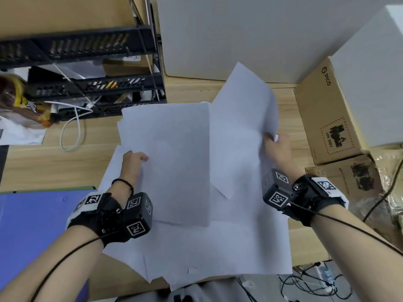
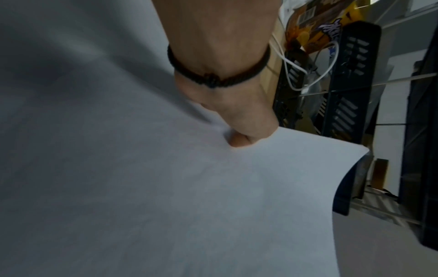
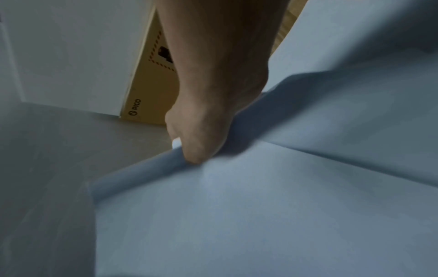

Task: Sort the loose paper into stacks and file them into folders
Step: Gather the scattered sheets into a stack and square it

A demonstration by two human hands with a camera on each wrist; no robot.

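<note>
1. Head view: loose white paper sheets (image 1: 196,247) lie overlapping on a wooden desk (image 1: 54,158), spread from the middle to the near edge.
2. Left hand (image 1: 133,160): holds the left edge of a stack of sheets (image 1: 170,162) raised over the spread; thumb on top, other fingers hidden under the paper. In the left wrist view the thumb (image 2: 239,142) presses into the paper edge in a pinch.
3. Right hand (image 1: 275,147): fingers curled round the right edge of a tilted sheet (image 1: 242,118), which rises toward the far side. In the right wrist view the edge is rolled under the gripping fingers (image 3: 189,150).
4. Blue folder (image 1: 32,219): flat at the desk's near left, just beside the paper; a green edge shows at its far side.
5. Black tray rack (image 1: 87,83): far left, holding papers and small items.
6. White cable (image 1: 72,131): looped on the desk in front of the rack.
7. Snack bag (image 1: 19,101): left of the rack.
8. Cardboard box (image 1: 327,112): right side, printed "PICO", near the right hand.
9. White box (image 1: 375,73): stands beside the cardboard box.
</note>
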